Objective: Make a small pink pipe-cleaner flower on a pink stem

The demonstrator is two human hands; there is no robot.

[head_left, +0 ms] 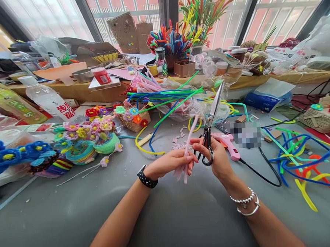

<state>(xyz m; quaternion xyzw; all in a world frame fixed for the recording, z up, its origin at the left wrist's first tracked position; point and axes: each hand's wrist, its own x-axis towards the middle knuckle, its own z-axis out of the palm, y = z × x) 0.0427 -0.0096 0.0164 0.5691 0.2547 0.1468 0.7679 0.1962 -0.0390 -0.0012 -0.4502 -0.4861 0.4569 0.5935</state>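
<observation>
My left hand (176,161) is closed on pale pink pipe cleaners (191,131); one long stem sticks up past the fingers and its lower end hangs below them. Close beside it, my right hand (215,156) holds a pair of scissors (216,104) by the black handles, blades pointing up and nearly together. The right fingertips are near the pink stem; whether they touch it I cannot tell. Small pink clippings (179,138) lie on the grey table just behind my hands. A pink glue gun (230,144) lies right behind my right hand.
Loose blue, yellow, green and red pipe cleaners (302,164) lie to the right, near the glue gun's black cord (273,183). Fuzzy flower baskets (80,152) and bottles (49,98) stand left. Green and blue stems (166,95) lie on plastic bags behind. A cluttered ledge (141,88) runs below the windows.
</observation>
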